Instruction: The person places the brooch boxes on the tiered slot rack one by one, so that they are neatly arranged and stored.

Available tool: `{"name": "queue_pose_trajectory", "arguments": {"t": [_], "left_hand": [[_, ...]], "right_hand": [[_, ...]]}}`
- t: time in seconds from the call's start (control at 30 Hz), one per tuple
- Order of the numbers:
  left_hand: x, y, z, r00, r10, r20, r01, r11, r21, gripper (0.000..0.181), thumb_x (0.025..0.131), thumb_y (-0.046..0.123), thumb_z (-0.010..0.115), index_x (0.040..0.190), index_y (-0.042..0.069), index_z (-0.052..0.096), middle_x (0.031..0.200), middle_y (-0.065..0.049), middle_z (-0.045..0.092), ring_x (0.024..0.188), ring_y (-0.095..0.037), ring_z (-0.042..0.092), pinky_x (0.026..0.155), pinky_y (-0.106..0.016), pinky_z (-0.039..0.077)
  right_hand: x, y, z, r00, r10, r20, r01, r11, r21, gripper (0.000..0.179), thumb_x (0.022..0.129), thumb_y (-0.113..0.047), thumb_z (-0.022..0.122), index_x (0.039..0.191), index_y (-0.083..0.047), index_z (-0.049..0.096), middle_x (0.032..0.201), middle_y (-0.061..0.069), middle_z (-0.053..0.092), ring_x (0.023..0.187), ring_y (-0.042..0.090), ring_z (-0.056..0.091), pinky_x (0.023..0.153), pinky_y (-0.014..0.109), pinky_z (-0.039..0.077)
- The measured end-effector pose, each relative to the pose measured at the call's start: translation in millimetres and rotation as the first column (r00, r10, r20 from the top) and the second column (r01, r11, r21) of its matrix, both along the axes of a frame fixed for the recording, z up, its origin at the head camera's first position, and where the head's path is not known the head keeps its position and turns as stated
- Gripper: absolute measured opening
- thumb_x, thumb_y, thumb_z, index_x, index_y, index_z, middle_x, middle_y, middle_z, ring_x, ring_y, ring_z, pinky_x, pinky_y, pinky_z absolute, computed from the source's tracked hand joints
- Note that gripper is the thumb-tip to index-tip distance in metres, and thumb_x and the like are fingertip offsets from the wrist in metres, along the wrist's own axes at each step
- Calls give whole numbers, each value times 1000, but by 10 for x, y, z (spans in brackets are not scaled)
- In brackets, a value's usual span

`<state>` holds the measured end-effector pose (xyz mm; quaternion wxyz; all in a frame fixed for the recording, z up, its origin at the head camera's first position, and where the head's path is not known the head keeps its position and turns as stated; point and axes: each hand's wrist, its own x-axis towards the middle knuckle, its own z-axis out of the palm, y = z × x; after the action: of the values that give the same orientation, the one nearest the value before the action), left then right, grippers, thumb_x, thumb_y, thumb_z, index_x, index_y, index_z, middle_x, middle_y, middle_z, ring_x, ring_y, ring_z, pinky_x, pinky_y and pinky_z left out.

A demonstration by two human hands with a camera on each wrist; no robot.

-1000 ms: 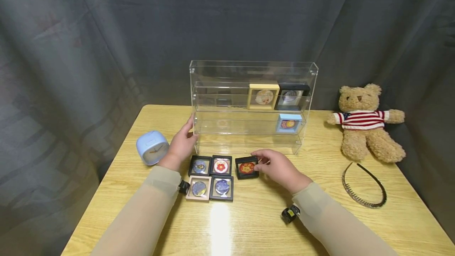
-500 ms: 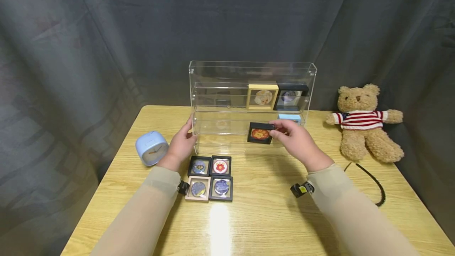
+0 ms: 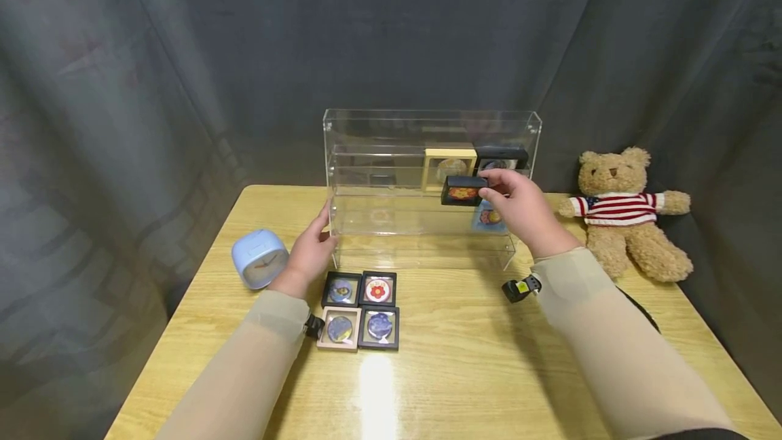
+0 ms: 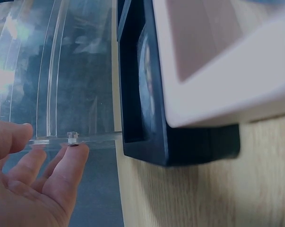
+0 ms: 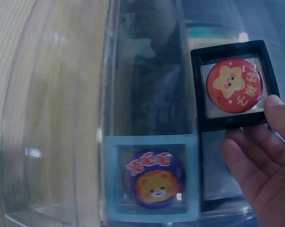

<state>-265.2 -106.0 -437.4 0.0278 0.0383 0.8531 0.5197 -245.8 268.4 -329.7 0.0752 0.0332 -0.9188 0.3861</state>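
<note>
My right hand pinches a black display frame with a red star badge by its right edge. It holds the frame in front of the clear acrylic display rack, partly covering a yellow frame and a black frame on an upper tier. Below it, a light blue frame with a bear badge sits on a lower tier, partly hidden by the hand in the head view. My left hand holds the rack's left side panel, thumb and fingertips at its edge.
Several framed badges, including one with a red flower, lie grouped on the wooden table before the rack. A blue clock stands left. At right sit a teddy bear and a headband, mostly hidden by the right sleeve.
My right hand has lifted the black frame with the red badge off the table, up and to the right, to the rack's upper tiers. The left hand stays at the rack's side.
</note>
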Motion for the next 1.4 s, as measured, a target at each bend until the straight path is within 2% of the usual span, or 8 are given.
{"name": "queue_pose_trajectory", "arguments": {"t": [0.1,0.27,0.47,0.73,0.83,1.0,1.13,1.4], "left_hand": [[8,-1,-7,1000,-3,5,3,1000,3,78,101,10,54,154,52,16,159,-8,31,128,-34,50,96,-48,49],[3,-2,-18,1000,-2,-5,2,1000,4,78,101,10,53,154,52,15,159,-8,31,128,-34,50,95,-48,50],[12,2,-21,1000,4,-5,-4,1000,-5,78,100,9,54,154,52,16,158,-7,32,127,-35,51,95,-48,50],[16,3,-9,1000,7,-8,-7,1000,-10,77,100,10,55,154,51,17,158,-8,33,127,-35,51,96,-49,49],[17,5,-2,1000,6,-5,-6,1000,-4,77,100,10,54,154,50,17,158,-8,33,127,-35,51,96,-49,49],[18,12,-1,1000,2,-8,-2,1000,-1,76,100,9,54,155,48,18,158,-9,33,127,-35,51,95,-48,49],[24,10,3,1000,-2,-8,2,1000,2,77,100,9,53,155,49,17,158,-9,33,127,-35,51,95,-48,50],[14,1,-18,1000,6,3,-6,1000,11,78,100,10,54,153,53,17,158,-7,32,128,-34,50,95,-47,50]], "right_hand": [[-43,6,-57,1000,-3,16,2,1000,3,40,102,-29,58,141,-21,55,121,4,58,105,25,56,72,43,49],[-71,-9,-91,1000,-5,7,5,1000,1,39,101,-29,60,140,-22,56,120,3,59,104,25,58,73,43,50],[-60,-11,-103,1000,7,19,-8,1000,21,38,101,-28,60,139,-22,57,116,3,58,98,23,59,73,43,51],[-44,7,-220,999,10,52,-12,1000,23,36,100,-26,62,136,-19,60,114,5,63,85,25,64,68,41,52],[-45,8,-264,999,19,35,-21,998,58,36,99,-24,64,134,-17,62,121,8,61,93,26,60,71,43,50],[-55,20,-329,996,53,-66,-40,981,191,33,96,-18,68,128,-11,68,127,11,58,115,33,52,91,52,47],[-41,14,-349,994,54,-99,-26,964,266,33,96,-18,68,127,-8,68,120,10,59,116,34,49,95,53,43],[-26,-2,-324,996,51,-72,-23,940,341,33,97,-23,67,126,-6,69,122,12,58,116,37,47,99,55,37]]}}
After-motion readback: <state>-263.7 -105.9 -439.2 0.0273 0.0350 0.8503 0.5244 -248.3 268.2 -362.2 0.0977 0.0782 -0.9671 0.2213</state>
